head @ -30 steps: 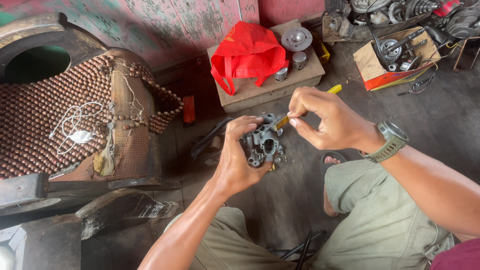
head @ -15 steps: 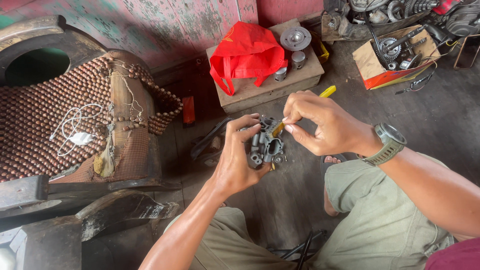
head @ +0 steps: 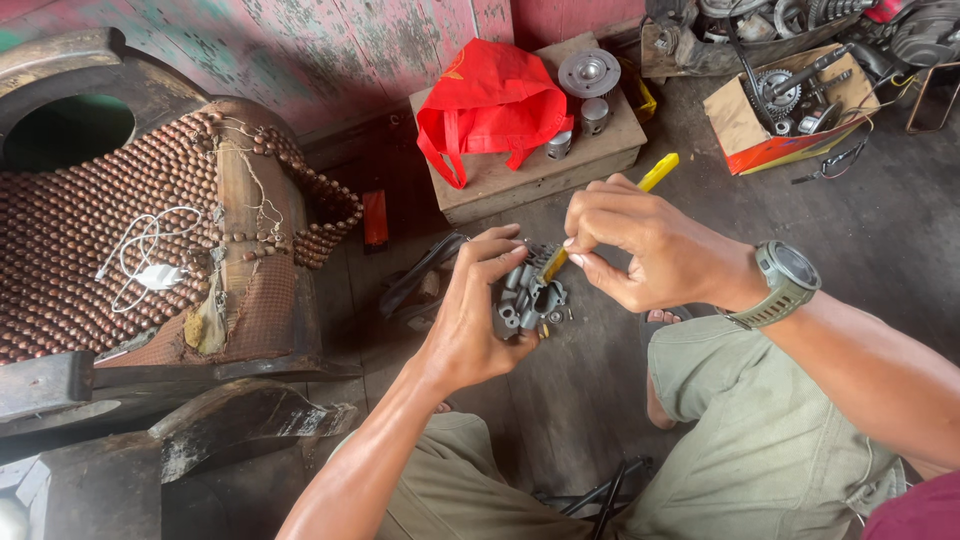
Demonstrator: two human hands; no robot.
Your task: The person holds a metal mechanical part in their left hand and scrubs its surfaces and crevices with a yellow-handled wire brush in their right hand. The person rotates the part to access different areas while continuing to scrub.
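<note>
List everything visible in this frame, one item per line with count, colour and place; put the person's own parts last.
metal engine part: one, grey, held at centre above the floor
yellow-handled tool: one, yellow handle, tip at the engine part
red bag: one, red, on the wooden block
wooden block: one, pale brown, on the floor by the wall
metal cylinders: two, silver, on the block beside the bag
round metal disc: one, silver, at the block's back corner
cardboard box: one, brown and orange, top right, holding gears and parts
beaded seat cover: one, brown, left
white cable: one, white, on the beaded cover
wristwatch: one, olive, right wrist
left hand: grips the engine part
right hand: pinches the tool
</note>
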